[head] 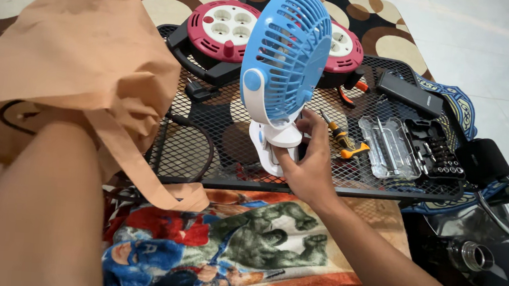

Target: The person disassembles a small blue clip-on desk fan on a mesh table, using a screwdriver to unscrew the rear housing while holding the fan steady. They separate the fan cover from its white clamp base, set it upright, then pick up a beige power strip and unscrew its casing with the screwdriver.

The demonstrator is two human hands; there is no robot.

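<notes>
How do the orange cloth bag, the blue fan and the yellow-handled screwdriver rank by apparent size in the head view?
1. orange cloth bag, though it hangs nearer the camera, which enlarges it.
2. blue fan, held at its white base by the right hand.
3. yellow-handled screwdriver, clearly smallest.

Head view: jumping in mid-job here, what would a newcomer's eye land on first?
The blue and white fan at centre, standing on the black mesh table, with the right hand gripping its white base. Next, the orange cloth bag filling the left, draped over the left arm so the left hand is hidden. Behind the fan sit two red cable reels; an open bit set lies at right.
</notes>
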